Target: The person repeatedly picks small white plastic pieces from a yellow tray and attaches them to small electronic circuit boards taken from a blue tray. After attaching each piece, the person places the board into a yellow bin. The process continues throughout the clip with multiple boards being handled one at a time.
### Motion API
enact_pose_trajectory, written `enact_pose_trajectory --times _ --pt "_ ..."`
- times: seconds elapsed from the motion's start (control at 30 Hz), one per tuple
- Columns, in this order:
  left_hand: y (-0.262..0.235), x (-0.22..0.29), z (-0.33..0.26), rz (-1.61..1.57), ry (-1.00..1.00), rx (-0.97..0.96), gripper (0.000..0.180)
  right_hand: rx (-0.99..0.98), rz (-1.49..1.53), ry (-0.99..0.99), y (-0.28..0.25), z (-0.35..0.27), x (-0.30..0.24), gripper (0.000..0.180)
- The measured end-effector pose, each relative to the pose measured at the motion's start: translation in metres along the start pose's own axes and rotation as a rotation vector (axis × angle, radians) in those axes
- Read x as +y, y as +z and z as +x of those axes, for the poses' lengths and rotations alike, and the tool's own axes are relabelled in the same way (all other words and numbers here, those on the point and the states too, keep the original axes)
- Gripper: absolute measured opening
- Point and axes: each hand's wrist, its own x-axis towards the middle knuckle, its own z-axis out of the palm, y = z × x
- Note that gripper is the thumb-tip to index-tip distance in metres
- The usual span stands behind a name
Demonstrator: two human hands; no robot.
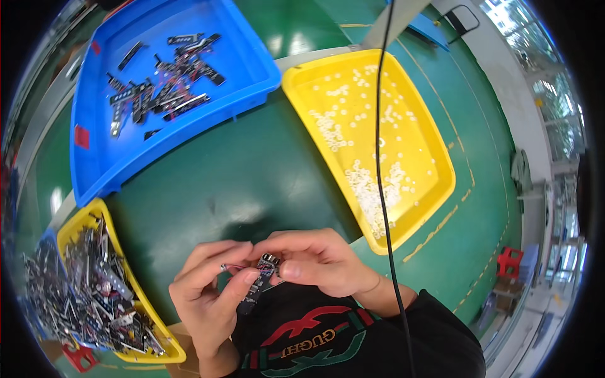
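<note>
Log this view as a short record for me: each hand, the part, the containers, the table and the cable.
Left hand: pinching a dark strip part
Right hand: thumb at the part's upper end; grip unclear
Blue tray: far left, loose dark strips with thin wires
Yellow tray: right, scattered small white rings
Yellow bin: near left, heaped with mixed strip-like pieces
Table: green
Black cable: crosses the view in front of the yellow tray

Left hand (211,283) and right hand (326,261) are holding a black wired electronic module (254,293); a yellow tray (421,143) is holding white rings (365,191).
</note>
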Motion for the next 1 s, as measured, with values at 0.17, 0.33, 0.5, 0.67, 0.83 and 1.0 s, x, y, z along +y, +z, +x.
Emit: enact_pose_trajectory --times 0.17,0.33,0.5,0.67,0.83,1.0 --pt "0.015 -0.025 -0.001 -0.111 0.093 0.025 0.015 0.211 -0.753 -0.102 -0.007 -0.012 -0.028 0.028" --pt "0.005 -0.032 0.004 -0.237 0.033 0.041 0.015 0.668 -1.506 -0.270 -0.034 -0.022 -0.086 0.014" --pt "0.007 -0.035 0.007 -0.248 -0.093 0.076 0.015 0.874 -2.084 -0.316 -0.083 -0.033 -0.103 0.012" --pt "0.008 -0.040 0.006 -0.258 -0.160 0.099 0.016 0.933 -2.130 -0.179 -0.096 -0.035 -0.102 0.011" --pt "0.013 -0.039 0.005 -0.304 -0.157 0.117 0.013 0.918 -2.022 -0.230 -0.103 -0.033 -0.097 0.011" --pt "0.015 -0.032 0.008 -0.253 -0.209 0.119 0.011 0.899 -1.971 -0.216 -0.101 -0.030 -0.100 0.010"
